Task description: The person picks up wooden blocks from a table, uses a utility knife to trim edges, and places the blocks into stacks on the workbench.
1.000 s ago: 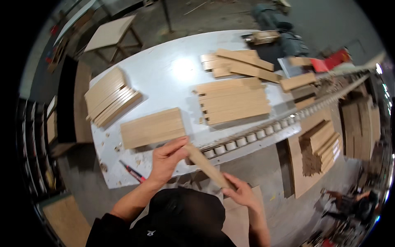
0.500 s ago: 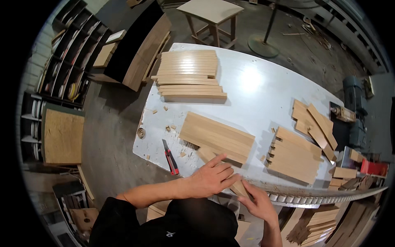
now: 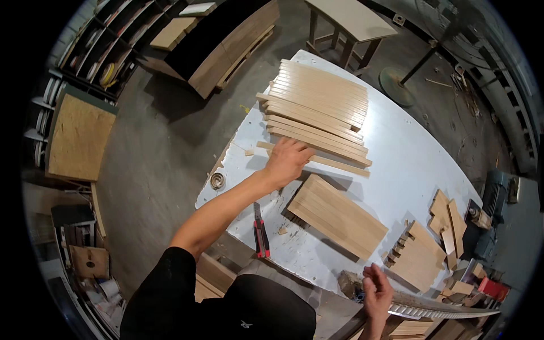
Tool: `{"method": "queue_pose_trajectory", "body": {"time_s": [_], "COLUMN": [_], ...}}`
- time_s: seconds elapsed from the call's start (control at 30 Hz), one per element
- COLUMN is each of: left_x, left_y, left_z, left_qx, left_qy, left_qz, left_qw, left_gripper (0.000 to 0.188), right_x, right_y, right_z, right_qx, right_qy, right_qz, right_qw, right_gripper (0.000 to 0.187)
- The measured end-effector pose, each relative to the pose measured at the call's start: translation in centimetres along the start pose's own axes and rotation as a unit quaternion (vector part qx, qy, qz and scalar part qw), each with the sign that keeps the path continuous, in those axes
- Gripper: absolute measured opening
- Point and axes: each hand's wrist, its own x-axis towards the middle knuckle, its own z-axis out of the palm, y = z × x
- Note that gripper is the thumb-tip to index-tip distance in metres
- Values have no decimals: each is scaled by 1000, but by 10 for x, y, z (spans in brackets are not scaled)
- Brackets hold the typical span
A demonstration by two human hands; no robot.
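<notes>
My left hand [image 3: 288, 161] reaches over the white table, its fingers closed round a thin wooden strip [image 3: 340, 165] that lies in front of a row of similar wooden strips [image 3: 320, 93]. Part of the strip is hidden under the hand. My right hand [image 3: 378, 290] hovers by the table's front edge with loosely bent fingers apart from the thumb, and nothing shows in it. Between the hands lies a flat glued-looking wooden board [image 3: 339, 216]. A red and black utility knife [image 3: 260, 233], blade out, rests at the front edge beneath my left forearm.
A notched wooden board [image 3: 416, 258] and loose wood offcuts [image 3: 447, 224] lie on the right. A tape roll [image 3: 217, 181] sits at the table's left edge. Along the front right edge runs a ridged metal strip [image 3: 430, 311]. Beyond stand a stool-like table [image 3: 354, 22] and a fan stand [image 3: 396, 86].
Both hands were together on a wooden strip at the front edge. My left hand has moved away to the strip row; my right hand has let go. The view has turned.
</notes>
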Motion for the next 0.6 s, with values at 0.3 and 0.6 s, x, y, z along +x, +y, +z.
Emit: {"method": "queue_pose_trajectory", "body": {"time_s": [0.3,0.6], "left_x": [2,-76], "left_y": [33,115], "left_z": [-5,-2], "left_qx": [-88,-132], "left_qy": [-25,-232], "left_qz": [89,167], "left_qw": [992,949], "left_gripper": [21,28], "right_x": [8,-30], "right_y": [-23,10], "right_z": [33,35], "right_qx": [-169,4], "right_qy": [27,240], "right_qz": [-25,17], "right_qw": [985,971], "right_gripper": [40,27]}}
